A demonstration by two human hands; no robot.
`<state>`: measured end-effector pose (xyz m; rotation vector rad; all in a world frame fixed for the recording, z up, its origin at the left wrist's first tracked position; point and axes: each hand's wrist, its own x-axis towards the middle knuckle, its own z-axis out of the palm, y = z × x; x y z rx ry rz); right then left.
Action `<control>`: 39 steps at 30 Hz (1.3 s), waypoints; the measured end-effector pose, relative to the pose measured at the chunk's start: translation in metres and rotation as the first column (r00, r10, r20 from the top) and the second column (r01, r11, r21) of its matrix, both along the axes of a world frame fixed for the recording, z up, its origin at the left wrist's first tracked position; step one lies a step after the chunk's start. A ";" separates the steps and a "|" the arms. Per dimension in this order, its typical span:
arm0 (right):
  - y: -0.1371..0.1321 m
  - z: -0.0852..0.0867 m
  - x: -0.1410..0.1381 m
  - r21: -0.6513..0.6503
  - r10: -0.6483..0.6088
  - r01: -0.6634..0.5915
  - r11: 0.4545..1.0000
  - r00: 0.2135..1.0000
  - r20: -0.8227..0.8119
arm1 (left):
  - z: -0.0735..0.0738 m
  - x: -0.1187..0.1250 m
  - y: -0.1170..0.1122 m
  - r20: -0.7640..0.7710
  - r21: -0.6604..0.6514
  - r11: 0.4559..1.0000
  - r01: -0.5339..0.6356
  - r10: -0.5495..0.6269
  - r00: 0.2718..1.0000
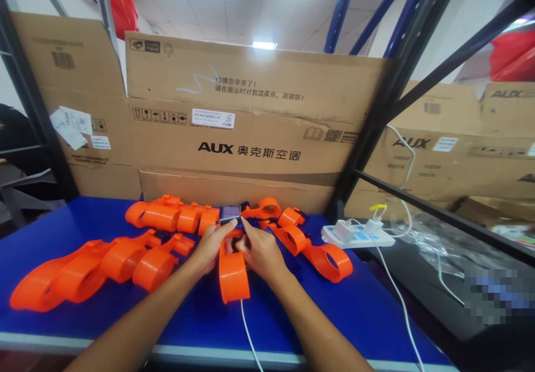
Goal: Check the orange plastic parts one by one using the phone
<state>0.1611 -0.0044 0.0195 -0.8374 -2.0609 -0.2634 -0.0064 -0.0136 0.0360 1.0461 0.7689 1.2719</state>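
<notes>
My left hand (212, 245) and my right hand (259, 246) are together at the middle of the blue table, closed around one orange ring-ended device (234, 278). At its far end a small grey display (231, 211) faces me. My left thumb and right index finger lie at the display's near edge; the other fingers are partly hidden. A white cable (247, 327) runs from under the orange ring toward me. Similar orange ring-ended pieces (155, 266) lie in a row left of my hands, with more orange pieces (330, 261) to the right.
Another row of orange pieces (161, 216) lies at the back left of the blue table (188, 327). A white power strip (359, 238) with plugs and cables sits at the right edge. Behind stands a cardboard wall (251, 87), beside a black metal post (371, 115).
</notes>
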 end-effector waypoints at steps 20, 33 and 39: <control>-0.012 0.023 0.004 -0.217 0.020 -0.073 0.973 0.972 -0.236 | 0.001 -0.001 0.001 -0.031 0.045 0.999 0.003 -0.001 1.000; -0.015 0.026 0.005 -0.146 0.022 -0.047 0.988 0.986 -0.163 | -0.002 -0.004 0.004 -0.102 0.138 0.990 0.032 -0.018 0.995; -0.013 0.028 0.005 -0.134 0.038 -0.055 0.990 0.992 -0.124 | -0.003 -0.005 0.006 -0.107 0.151 0.988 0.042 -0.026 0.994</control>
